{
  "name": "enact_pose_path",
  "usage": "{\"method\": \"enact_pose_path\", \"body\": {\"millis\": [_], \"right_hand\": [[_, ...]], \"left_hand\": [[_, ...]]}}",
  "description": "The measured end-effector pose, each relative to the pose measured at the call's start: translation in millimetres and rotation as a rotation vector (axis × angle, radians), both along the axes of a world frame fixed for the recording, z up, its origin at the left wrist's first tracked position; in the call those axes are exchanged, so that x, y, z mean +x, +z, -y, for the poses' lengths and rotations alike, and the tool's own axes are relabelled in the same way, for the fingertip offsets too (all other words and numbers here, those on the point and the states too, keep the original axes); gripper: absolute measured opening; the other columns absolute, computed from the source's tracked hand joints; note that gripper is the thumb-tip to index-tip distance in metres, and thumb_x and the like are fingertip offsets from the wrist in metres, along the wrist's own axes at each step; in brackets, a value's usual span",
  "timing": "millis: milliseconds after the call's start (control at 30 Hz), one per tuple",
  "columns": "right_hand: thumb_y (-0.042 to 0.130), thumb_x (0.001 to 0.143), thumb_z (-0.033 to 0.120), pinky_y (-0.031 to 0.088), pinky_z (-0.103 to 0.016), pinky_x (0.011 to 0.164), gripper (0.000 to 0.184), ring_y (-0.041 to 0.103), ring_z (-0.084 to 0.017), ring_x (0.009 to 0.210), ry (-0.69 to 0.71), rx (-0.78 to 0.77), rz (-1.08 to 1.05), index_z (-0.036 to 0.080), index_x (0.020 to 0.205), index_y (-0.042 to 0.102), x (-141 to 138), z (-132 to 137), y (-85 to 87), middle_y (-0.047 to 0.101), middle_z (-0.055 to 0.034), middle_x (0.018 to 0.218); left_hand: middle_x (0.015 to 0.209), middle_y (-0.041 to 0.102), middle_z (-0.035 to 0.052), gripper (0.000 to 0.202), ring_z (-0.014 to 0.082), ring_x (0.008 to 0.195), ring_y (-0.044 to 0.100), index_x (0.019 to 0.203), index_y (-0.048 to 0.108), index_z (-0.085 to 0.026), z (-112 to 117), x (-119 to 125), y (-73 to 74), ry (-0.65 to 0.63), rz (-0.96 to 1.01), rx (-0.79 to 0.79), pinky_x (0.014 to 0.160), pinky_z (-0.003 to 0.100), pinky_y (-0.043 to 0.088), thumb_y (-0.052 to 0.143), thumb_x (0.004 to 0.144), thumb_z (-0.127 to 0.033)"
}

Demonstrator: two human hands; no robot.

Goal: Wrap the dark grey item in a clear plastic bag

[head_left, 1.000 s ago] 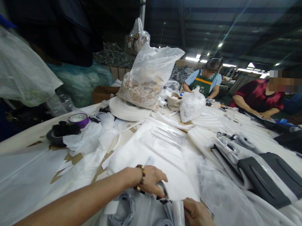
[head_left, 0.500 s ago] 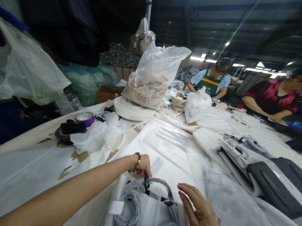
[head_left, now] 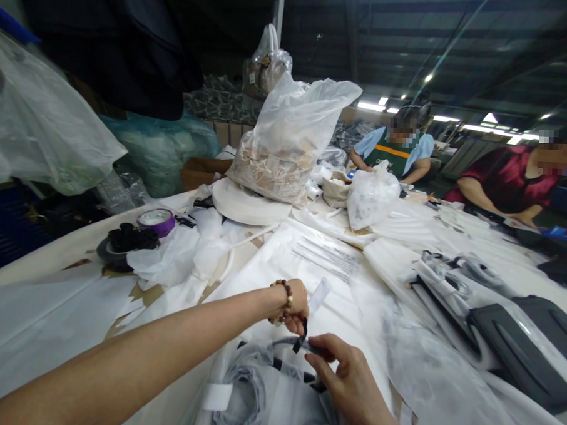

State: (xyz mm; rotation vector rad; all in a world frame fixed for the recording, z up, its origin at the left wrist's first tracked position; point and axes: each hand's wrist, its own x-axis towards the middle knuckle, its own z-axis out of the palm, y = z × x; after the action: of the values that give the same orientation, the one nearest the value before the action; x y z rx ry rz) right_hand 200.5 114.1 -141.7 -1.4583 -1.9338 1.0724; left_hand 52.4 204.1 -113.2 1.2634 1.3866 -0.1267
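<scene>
My left hand [head_left: 296, 307], with a beaded bracelet at the wrist, is closed on a short black strap [head_left: 301, 336] that hangs from its fingertips. A small clear plastic strip [head_left: 320, 294] sticks out beside those fingers; whether they hold it is unclear. My right hand [head_left: 354, 381] pinches the grey wrapped handle [head_left: 285, 341] of a bag, between thumb and fingers, right next to the black strap. Below lies the bag [head_left: 280, 397], pale and plastic-wrapped, with coiled grey wrapped straps [head_left: 240, 395] on it. Its near side runs out of view.
Wrapped dark grey bags [head_left: 512, 354] lie at right beside clear plastic film [head_left: 427, 369]. A purple tape roll [head_left: 163, 221] and crumpled white wrapping [head_left: 178, 252] are at left. Farther back stands a big plastic sack [head_left: 291, 137] on a white roll [head_left: 246, 204]. Two people work across the table.
My left hand has moved right along the handle with the black strap, and the clear strip shifted right too. My right hand, earlier open, has come in left and closed on the handle.
</scene>
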Motion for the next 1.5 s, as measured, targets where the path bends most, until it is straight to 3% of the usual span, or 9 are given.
{"method": "enact_pose_path", "body": {"millis": [133,267,433,733,867,1033,1133,1233,1500], "right_hand": [[0.054,0.074,0.056,0.042,-0.026,0.06,0.044,0.06,-0.019,0.071,-0.243,-0.338,-0.355,0.014,0.083,0.063,1.3,-18.5,2.9,0.065,-0.0071,0.076],[0.074,0.054,0.051,0.029,-0.018,0.044,0.042,0.047,-0.009,0.053,-0.364,-0.557,-0.705,0.013,0.065,0.06,-7.2,-43.7,-1.7,0.056,-0.0009,0.061],[0.08,0.043,0.042,0.023,-0.018,0.043,0.037,0.032,-0.005,0.045,-0.43,-0.445,-0.85,0.016,0.055,0.056,-16.0,-56.8,-2.2,0.043,0.006,0.048],[0.077,0.046,0.034,0.026,-0.021,0.042,0.031,0.032,-0.006,0.044,-0.558,-0.332,-0.813,0.018,0.046,0.05,-15.1,-66.2,-9.3,0.04,0.0057,0.045],[0.076,0.052,0.034,0.031,-0.022,0.043,0.028,0.036,-0.007,0.045,-0.514,-0.343,-0.768,0.019,0.049,0.052,-13.4,-66.2,-2.9,0.043,0.0046,0.048],[0.075,0.053,0.031,0.034,-0.025,0.04,0.029,0.038,-0.009,0.042,-0.506,-0.389,-0.686,0.021,0.047,0.048,-9.0,-68.8,-5.9,0.046,0.0031,0.046],[0.075,0.05,0.031,0.035,-0.024,0.04,0.034,0.039,-0.009,0.042,-0.521,-0.38,-0.674,0.022,0.045,0.043,-8.4,-67.0,-11.1,0.044,0.0037,0.045],[0.075,0.05,0.035,0.034,-0.023,0.041,0.033,0.039,-0.008,0.043,-0.516,-0.317,-0.683,0.02,0.048,0.046,-8.9,-63.9,-8.1,0.045,0.0041,0.047],[0.073,0.056,0.037,0.033,-0.023,0.046,0.027,0.04,-0.008,0.045,-0.383,-0.073,-0.666,0.017,0.057,0.055,-18.1,-55.8,25.1,0.049,0.0047,0.048]], "left_hand": [[0.059,0.055,-0.0046,0.009,0.0066,0.046,0.051,0.081,0.055,-0.011,7.5,11.9,8.6,0.018,0.001,0.079,0.046,0.019,0.044,0.053,0.085,-0.019],[0.05,0.05,-0.0074,0.013,0.0085,0.044,0.05,0.091,0.054,-0.012,17.4,11.3,12.1,0.036,-0.002,0.189,0.046,0.02,0.042,0.055,0.078,-0.011],[0.045,0.045,-0.0076,0.008,0.0084,0.048,0.047,0.067,0.059,-0.014,25.3,0.6,9.6,0.004,-0.011,0.323,0.045,0.019,0.034,0.062,0.069,-0.021],[0.036,0.036,-0.0059,0.023,0.0124,0.048,0.044,0.046,0.056,-0.017,32.0,0.1,10.5,-0.206,-0.188,0.387,0.046,0.023,0.03,0.069,0.06,-0.029],[0.046,0.05,-0.0026,0.02,0.0153,0.053,0.052,0.059,0.065,-0.016,29.6,-8.9,25.8,-0.264,-0.14,0.497,0.05,0.024,0.037,0.068,0.063,-0.036],[0.104,0.062,0.0065,0.029,0.0175,0.097,0.055,0.103,0.06,-0.014,54.6,-43.1,43.8,-0.112,-0.074,0.863,0.088,0.026,0.04,0.055,0.079,-0.029],[0.107,0.06,0.01,0.028,0.0203,0.103,0.052,0.105,0.056,-0.012,83.1,-73.5,31.3,0.108,-0.081,1.224,0.092,0.035,0.041,0.05,0.081,-0.025],[0.105,0.06,0.0104,0.03,0.0223,0.099,0.056,0.105,0.054,-0.013,109.6,-99.1,11.8,0.198,-0.14,1.343,0.084,0.039,0.048,0.052,0.08,-0.031],[0.095,0.061,0.0088,0.015,0.0208,0.092,0.056,0.095,0.056,-0.014,136.0,-95.0,2.2,-0.047,-0.159,1.578,0.081,0.037,0.05,0.051,0.083,-0.02]]}}
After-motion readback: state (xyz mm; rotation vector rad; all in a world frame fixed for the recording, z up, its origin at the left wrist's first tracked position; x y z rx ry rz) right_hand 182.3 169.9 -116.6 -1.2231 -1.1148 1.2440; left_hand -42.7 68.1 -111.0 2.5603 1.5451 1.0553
